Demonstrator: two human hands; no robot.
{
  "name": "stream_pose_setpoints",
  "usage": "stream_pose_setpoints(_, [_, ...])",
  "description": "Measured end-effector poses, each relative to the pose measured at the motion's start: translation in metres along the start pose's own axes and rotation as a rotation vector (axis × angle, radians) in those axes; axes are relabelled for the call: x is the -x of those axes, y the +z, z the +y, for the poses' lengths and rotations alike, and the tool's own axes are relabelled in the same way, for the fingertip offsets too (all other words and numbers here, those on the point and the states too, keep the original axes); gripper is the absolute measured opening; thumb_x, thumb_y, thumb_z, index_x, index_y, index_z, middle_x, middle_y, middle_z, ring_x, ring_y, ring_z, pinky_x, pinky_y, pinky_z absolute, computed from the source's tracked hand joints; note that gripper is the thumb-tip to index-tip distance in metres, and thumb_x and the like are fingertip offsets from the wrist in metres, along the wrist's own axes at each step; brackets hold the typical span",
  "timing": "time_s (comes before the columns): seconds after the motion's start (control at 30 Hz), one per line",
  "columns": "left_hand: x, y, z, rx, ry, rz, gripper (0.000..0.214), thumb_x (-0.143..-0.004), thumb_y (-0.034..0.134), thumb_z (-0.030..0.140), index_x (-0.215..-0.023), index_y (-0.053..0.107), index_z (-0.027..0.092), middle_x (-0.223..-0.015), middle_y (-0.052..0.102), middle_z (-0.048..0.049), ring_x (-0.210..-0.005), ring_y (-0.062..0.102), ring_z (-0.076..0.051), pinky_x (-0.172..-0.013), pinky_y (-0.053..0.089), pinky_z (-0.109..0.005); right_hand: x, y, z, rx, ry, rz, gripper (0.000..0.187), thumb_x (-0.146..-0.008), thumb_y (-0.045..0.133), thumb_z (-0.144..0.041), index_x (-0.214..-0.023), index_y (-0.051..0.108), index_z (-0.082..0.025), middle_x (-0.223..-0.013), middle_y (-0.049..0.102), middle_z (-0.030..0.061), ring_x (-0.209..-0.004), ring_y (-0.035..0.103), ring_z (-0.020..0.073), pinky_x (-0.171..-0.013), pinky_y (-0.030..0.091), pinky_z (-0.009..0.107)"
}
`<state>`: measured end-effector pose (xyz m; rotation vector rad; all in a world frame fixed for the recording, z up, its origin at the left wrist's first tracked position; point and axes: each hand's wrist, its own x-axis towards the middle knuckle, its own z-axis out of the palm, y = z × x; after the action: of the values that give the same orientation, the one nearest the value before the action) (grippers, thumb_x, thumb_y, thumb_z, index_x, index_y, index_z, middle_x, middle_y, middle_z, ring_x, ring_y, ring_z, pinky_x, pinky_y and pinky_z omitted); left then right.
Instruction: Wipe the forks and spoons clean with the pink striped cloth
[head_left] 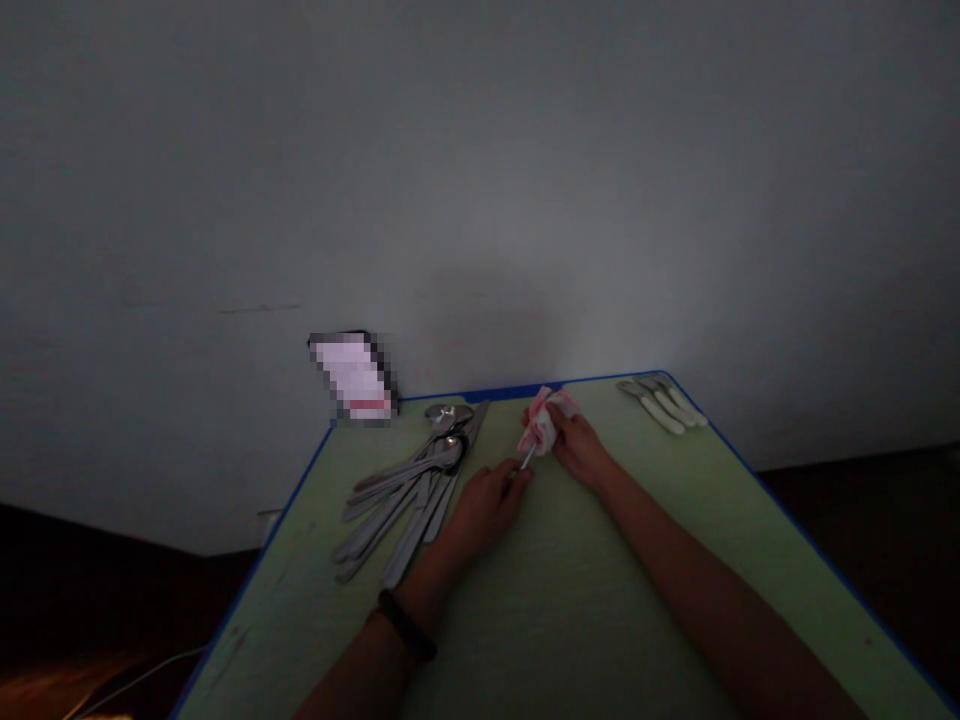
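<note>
My left hand (487, 502) is closed around the handle end of a thin metal piece of cutlery (529, 457). Its far end disappears into a crumpled pink-and-white cloth (538, 428), so whether it is a spoon, fork or knife cannot be told. My right hand (581, 445) grips that cloth, fingers bunched round it. Just left of my left hand lies a pile of metal cutlery (405, 500), spoons and knives among it, handles toward me. Farther right, three utensils with white handles (664, 408) rest side by side.
The green table (570, 620) has a blue edge and stands against a grey wall (510, 180). A phone-like device with a lit, blurred screen (352, 375) leans at the back left corner. Beyond the table's left side, a thin cable (150, 665) runs low down.
</note>
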<state>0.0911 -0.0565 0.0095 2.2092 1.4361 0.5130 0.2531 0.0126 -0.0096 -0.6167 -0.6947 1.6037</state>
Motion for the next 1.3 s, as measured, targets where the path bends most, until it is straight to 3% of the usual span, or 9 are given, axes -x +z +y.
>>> stream_pose_setpoints(0.13, [0.001, -0.001, -0.001, 0.053, 0.006, -0.011, 0.031, -0.091, 0.032, 0.035, -0.103, 0.057, 0.021, -0.094, 0.065, -0.0047, -0.085, 0.060, -0.018, -0.075, 0.042, -0.026, -0.010, -0.008, -0.003, -0.204, -0.087, 0.215, 0.019, -0.072, 0.065, -0.031, -0.085, 0.061, -0.018, -0.083, 0.068, 0.0015, -0.079, 0.064, 0.0144, -0.076, 0.051, 0.028])
stream_pose_setpoints(0.2, [0.001, -0.001, -0.001, 0.057, -0.006, -0.010, 0.033, -0.092, 0.030, 0.035, -0.099, 0.058, 0.020, -0.092, 0.065, -0.0051, -0.084, 0.060, -0.018, -0.076, 0.042, -0.027, -0.013, -0.012, -0.005, -0.237, -0.106, 0.249, 0.016, -0.074, 0.063, -0.030, -0.085, 0.061, -0.019, -0.083, 0.068, 0.0008, -0.080, 0.064, 0.0136, -0.078, 0.051, 0.027])
stream_pose_setpoints(0.5, [0.001, 0.000, -0.002, 0.085, -0.059, 0.019, 0.034, -0.092, 0.028, 0.041, -0.103, 0.052, 0.019, -0.089, 0.066, -0.0059, -0.081, 0.062, -0.018, -0.069, 0.043, -0.026, -0.004, -0.006, -0.005, 0.002, 0.018, -0.007, 0.022, -0.066, 0.070, -0.027, -0.083, 0.062, -0.016, -0.087, 0.069, 0.0052, -0.080, 0.064, 0.0182, -0.068, 0.053, 0.028])
stream_pose_setpoints(0.83, [0.002, -0.004, 0.003, 0.082, -0.037, 0.003, 0.031, -0.091, 0.030, 0.039, -0.101, 0.054, 0.021, -0.083, 0.065, -0.0033, -0.078, 0.061, -0.018, -0.065, 0.042, -0.024, -0.013, -0.010, -0.001, -0.177, -0.087, 0.189, 0.028, -0.074, 0.062, -0.042, -0.090, 0.060, -0.019, -0.088, 0.068, 0.0029, -0.083, 0.064, 0.0166, -0.077, 0.053, 0.031])
stream_pose_setpoints(1.0, [0.002, -0.003, 0.002, 0.041, -0.014, 0.020, 0.030, -0.091, 0.031, 0.039, -0.095, 0.055, 0.020, -0.074, 0.064, -0.0021, -0.073, 0.060, -0.017, -0.062, 0.041, -0.023, -0.011, -0.009, -0.002, -0.126, -0.064, 0.140, 0.024, -0.070, 0.067, -0.034, -0.087, 0.061, -0.018, -0.086, 0.068, 0.0033, -0.081, 0.065, 0.0180, -0.074, 0.053, 0.032])
stream_pose_setpoints(1.3, [0.003, 0.002, -0.002, 0.032, 0.002, 0.037, 0.027, -0.091, 0.031, 0.037, -0.096, 0.052, 0.021, -0.081, 0.063, -0.0037, -0.076, 0.059, -0.018, -0.066, 0.041, -0.025, -0.007, -0.007, -0.004, -0.088, -0.027, 0.079, 0.021, -0.066, 0.070, -0.025, -0.084, 0.061, -0.017, -0.080, 0.068, 0.0025, -0.076, 0.064, 0.0182, -0.070, 0.053, 0.032])
